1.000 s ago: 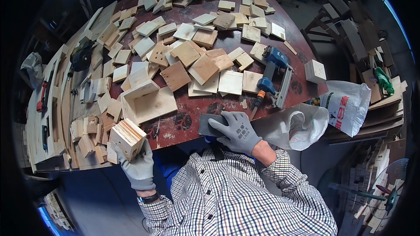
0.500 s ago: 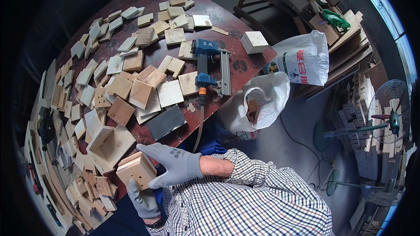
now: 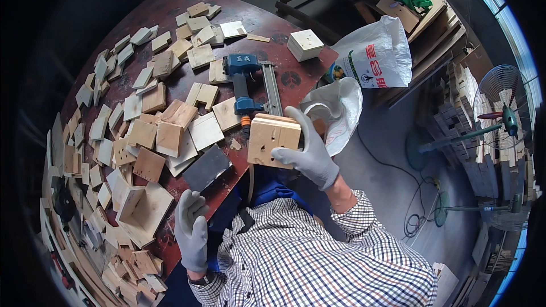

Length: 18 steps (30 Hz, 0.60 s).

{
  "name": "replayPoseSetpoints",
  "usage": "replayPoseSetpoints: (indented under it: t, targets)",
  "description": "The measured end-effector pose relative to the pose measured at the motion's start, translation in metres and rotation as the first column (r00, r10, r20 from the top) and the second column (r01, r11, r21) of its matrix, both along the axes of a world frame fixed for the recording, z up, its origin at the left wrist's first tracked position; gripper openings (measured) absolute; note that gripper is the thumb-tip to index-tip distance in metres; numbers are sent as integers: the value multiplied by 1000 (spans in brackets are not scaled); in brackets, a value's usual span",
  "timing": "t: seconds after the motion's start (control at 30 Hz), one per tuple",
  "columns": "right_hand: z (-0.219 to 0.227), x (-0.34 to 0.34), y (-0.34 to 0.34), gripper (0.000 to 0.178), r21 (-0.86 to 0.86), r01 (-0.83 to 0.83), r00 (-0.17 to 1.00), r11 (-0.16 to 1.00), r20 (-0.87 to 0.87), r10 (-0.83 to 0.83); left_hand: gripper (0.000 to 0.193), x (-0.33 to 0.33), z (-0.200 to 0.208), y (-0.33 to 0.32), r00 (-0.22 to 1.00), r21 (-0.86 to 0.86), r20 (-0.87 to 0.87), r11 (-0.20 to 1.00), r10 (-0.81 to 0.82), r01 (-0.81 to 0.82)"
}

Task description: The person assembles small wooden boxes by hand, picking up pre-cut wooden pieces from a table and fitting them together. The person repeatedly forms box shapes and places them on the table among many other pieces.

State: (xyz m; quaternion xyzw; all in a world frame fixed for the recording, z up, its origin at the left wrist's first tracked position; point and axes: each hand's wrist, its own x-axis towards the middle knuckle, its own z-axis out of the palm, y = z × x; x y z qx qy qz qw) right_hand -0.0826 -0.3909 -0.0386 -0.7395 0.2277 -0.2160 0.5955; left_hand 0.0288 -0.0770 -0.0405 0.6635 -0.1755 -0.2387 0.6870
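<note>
In my right hand [image 3: 310,150], gloved in grey, is a stacked wooden block [image 3: 272,143] made of several layers, with small holes in its face. It is held up over the table's near right edge, in front of the blue nail gun [image 3: 243,82]. My left hand [image 3: 192,228], also gloved, holds nothing; its fingers are slightly curled but apart, palm turned up beside the table edge. Near it lie a dark grey rectangular block [image 3: 207,167] and an L-shaped wooden piece [image 3: 145,213].
Many loose wood pieces [image 3: 148,133] cover the dark red table [image 3: 261,14]. Another stacked block [image 3: 305,44] stands at its far right corner. White woven sacks [image 3: 387,51] stand right of the table. A fan [image 3: 506,116], cables and wood stacks are farther right.
My right hand has carried the block rightward and up, away from my left hand. The left hand has let go of it. The whole view has shifted slightly.
</note>
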Motion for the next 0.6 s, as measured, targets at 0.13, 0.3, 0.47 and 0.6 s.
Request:
replayPoseSetpoints:
  t: [0.13, 0.3, 0.47, 0.6]
  targets:
    - [-6, -41, -79, 91, -758, 211, 842, 617, -180, -509, 53, -4, -58, 52, 970, 334, 156, 914, 188, -231]
    - [-50, -59, -150, 77, -675, -149, 636, 723, -626, -453, 53, -24, -69, 85, 919, 234, -157, 917, 362, -322]
    - [-109, -26, -171, 88, -319, -422, 386, 849, -910, -150, 57, -23, -59, 87, 912, 230, -93, 900, 400, -371]
    - [-180, -12, -208, 80, -191, -588, 235, 786, -970, -60, 55, -17, -49, 81, 924, 197, -100, 918, 369, -345]
